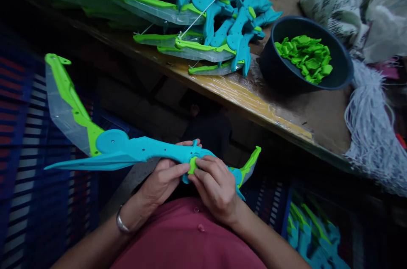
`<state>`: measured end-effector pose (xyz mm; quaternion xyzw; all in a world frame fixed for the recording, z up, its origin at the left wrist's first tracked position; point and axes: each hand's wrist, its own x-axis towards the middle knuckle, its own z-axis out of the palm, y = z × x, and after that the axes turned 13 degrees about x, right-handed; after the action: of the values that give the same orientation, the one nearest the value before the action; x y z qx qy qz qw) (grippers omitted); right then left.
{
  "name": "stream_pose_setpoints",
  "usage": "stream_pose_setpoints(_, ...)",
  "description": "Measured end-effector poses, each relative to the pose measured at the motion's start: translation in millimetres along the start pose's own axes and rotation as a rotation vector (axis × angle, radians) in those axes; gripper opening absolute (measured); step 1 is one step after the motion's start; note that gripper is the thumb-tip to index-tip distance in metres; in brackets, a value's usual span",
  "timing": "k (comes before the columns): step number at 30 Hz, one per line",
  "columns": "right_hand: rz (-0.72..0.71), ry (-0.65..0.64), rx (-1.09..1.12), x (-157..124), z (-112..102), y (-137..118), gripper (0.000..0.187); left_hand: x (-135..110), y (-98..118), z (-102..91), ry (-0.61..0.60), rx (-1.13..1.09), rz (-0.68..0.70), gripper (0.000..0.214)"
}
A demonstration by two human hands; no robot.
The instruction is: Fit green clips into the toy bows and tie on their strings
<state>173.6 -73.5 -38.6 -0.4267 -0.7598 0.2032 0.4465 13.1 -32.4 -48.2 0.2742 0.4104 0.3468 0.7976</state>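
I hold a teal and green toy bow [133, 150] across my lap, its clear-edged green limb [68, 99] sticking up to the left. My left hand [163, 180] grips the teal handle from below. My right hand [216, 184] pinches a small green piece [192, 165] against the middle of the handle. Both hands are closed on the bow.
A wooden table [305, 116] ahead carries a pile of finished toy bows [203, 15], a dark bowl [286, 74] of small green pieces [305, 57], a bundle of white string [372, 125] and a printed sack [356, 2]. Blue crates [34, 201] stand left; more bows [311, 235] lie lower right.
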Motion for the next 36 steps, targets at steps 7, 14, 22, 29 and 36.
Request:
stream_pose_setpoints(7, -0.031, -0.044, -0.035, 0, -4, 3, 0.015, -1, 0, -0.8, -0.028, 0.037, 0.009, 0.048)
stream_pose_setpoints(14, -0.044, -0.122, -0.102, -5, -3, 0, 0.018, 2, -9, -3.3, -0.014, 0.096, 0.037, 0.051)
stream_pose_setpoints(22, -0.028, -0.108, -0.056, 4, -2, -1, 0.011, 1, -8, -5.5, 0.018, 0.143, 0.022, 0.057)
stream_pose_setpoints(29, 0.371, -0.077, 0.235, 19, -19, 13, 0.048, -2, -4, -18.3, 0.024, 0.402, 0.128, 0.053)
stream_pose_setpoints(36, 0.673, -0.396, 0.538, 47, -31, 37, 0.061, -5, 12, -12.0, -0.01, 0.608, 0.122, 0.051)
